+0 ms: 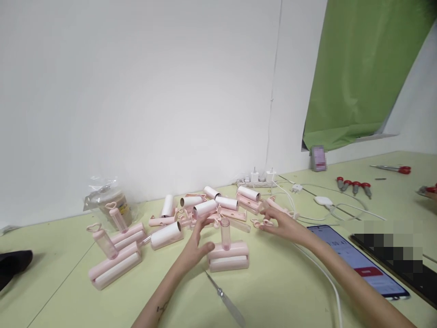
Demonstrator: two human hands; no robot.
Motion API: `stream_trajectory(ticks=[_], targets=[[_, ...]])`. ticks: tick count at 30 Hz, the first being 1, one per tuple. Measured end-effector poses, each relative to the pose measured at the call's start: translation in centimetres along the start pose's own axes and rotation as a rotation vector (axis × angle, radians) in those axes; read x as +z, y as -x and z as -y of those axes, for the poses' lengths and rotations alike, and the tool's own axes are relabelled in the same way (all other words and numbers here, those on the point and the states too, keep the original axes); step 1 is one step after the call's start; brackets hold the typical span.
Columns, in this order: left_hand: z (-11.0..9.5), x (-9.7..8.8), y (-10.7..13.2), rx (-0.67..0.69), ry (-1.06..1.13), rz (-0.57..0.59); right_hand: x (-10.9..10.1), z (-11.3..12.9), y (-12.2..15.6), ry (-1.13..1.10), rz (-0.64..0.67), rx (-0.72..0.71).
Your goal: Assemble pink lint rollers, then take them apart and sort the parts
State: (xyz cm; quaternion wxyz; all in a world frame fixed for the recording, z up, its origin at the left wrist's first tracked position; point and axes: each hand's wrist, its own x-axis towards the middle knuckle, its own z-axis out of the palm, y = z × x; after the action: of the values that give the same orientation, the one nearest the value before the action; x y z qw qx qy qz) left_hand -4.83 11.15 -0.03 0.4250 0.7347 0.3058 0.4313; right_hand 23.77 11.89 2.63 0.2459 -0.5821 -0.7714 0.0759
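Setting: a pale yellow-green table (280, 291) against a white wall, with a green cloth (358, 73) hanging at the upper right.
Left hand: the left hand (198, 241) reaches in among the pink parts with its fingers spread and loose, gripping nothing. Its thumb lies just beside the standing lint roller (228, 258), and its fingertips are up by a loose paper roll (205, 208).
Right hand: the right hand (282, 224) stretches toward the back of the pile, its fingertips at a small pink handle piece (261, 223). Whether they pinch it or only touch it cannot be told.
Standing lint roller: it rests on its pink cover in front of the pile, between the two forearms, with its clear pink handle upright.
Pile: more paper rolls and pink covers lie scattered behind the hands, near the wall.
Left of the pile: two assembled rollers (116, 266) with heart-topped handles, and behind them a clear plastic bag (107, 200).
Near edge: a slim metal tool (226, 299) lies flat just in front of the standing roller.
Right side: a phone (362, 264) lies face up with its screen lit; a white cable (329, 280) runs past it, and a power strip (256, 183) sits by the wall.
Far right: red-handled tools (353, 187) lie on the table, and another person's hand (429, 192) shows at the frame edge.
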Motion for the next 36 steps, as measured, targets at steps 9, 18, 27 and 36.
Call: stream_trajectory(ticks=[9, 18, 27, 36], targets=[[-3.3, 6.2, -4.5, -0.118, 0.639, -0.107, -1.7, 9.9, -2.5, -0.716, -0.003, -0.208], [-2.0, 6.8, -4.5, -0.281, 0.693, -0.203, -1.2, 10.4, -2.6, -0.548, 0.154, -0.254], [-2.4, 7.1, -4.5, -0.301, 0.724, -0.257, -1.6, 11.1, -2.1, -0.555, 0.158, -0.259], [-1.8, 7.4, -4.5, -0.290, 0.776, -0.288, -1.7, 11.2, -1.7, -0.417, 0.077, -0.306]])
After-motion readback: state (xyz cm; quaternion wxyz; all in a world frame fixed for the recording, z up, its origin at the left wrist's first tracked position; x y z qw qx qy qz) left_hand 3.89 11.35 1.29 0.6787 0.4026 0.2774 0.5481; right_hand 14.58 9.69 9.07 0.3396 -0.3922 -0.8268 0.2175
